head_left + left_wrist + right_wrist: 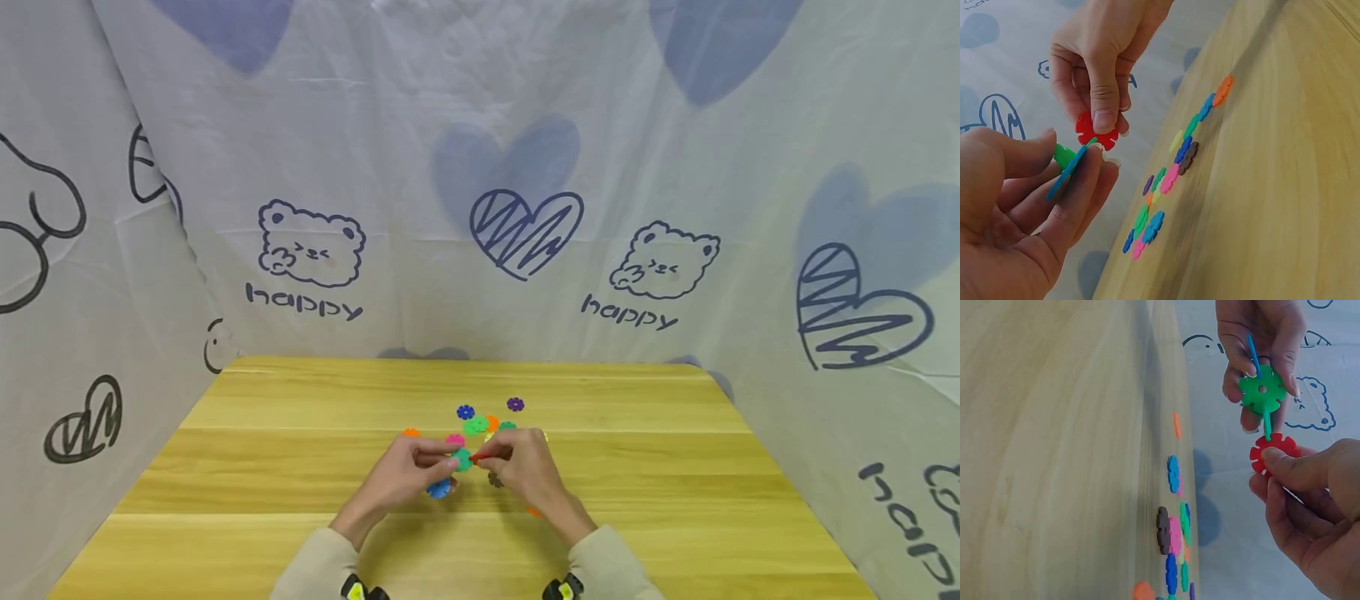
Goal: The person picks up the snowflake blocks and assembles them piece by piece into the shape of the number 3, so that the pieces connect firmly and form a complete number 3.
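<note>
Notched, flower-shaped plastic discs are in both hands, above the table. My left hand (405,477) holds a green disc (1262,389) between thumb and fingers. A blue disc (1252,353), seen edge-on, stands at that green disc's upper side. From the lower side a second green disc (1267,424), also edge-on, reaches down to a red disc (1282,445). My right hand (525,467) pinches the red disc between thumb and fingers. Its rim meets the second green disc; I cannot tell how deep their slots sit. In the left wrist view, fingers hide part of the green discs.
Several loose discs lie on the wooden table (300,467) below the hands, among them a purple disc (514,404), a dark blue disc (466,412), a brown disc (1189,159) and an orange disc (1223,91). Printed white cloth (405,167) hangs behind and at both sides.
</note>
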The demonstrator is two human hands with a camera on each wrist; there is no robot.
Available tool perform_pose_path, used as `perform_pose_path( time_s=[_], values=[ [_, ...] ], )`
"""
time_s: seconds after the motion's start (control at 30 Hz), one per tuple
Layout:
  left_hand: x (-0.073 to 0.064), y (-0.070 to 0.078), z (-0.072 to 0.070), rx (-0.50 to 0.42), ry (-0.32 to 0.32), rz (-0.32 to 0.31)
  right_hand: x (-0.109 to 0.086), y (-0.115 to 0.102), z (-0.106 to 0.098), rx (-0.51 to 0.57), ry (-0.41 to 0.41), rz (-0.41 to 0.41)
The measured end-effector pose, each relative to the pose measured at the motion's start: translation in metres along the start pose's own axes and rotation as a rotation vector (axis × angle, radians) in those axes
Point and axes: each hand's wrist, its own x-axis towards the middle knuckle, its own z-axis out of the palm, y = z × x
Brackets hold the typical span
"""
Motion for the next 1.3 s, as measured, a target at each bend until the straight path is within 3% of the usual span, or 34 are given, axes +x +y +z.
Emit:
perform_pose_path(
  time_s=[0.3, 0.47, 0.87, 1.1, 1.3],
  values=[
    [0.0, -0.002, 0.0, -0.047, -0.038, -0.01, -0.003, 0.005, 0.004, 0.085, 0.005, 0.036],
    [0.0, -0.006, 0.001, -0.083, -0.051, -0.011, -0.003, 0.005, 0.006, 0.08, 0.033, 0.032],
    [0.003, -0.005, -0.001, -0.08, -0.037, -0.027, -0.001, 0.004, 0.004, 0.086, 0.001, 0.065],
    [0.0, -0.003, -0.009, -0.107, -0.092, -0.047, -0.001, 0.002, -0.003, 0.174, -0.061, 0.057],
    [-0.003, -0.002, -0.012, -0.083, -0.057, -0.078, 0.002, 0.011, -0.012, 0.091, -0.095, 0.048]
  ],
)
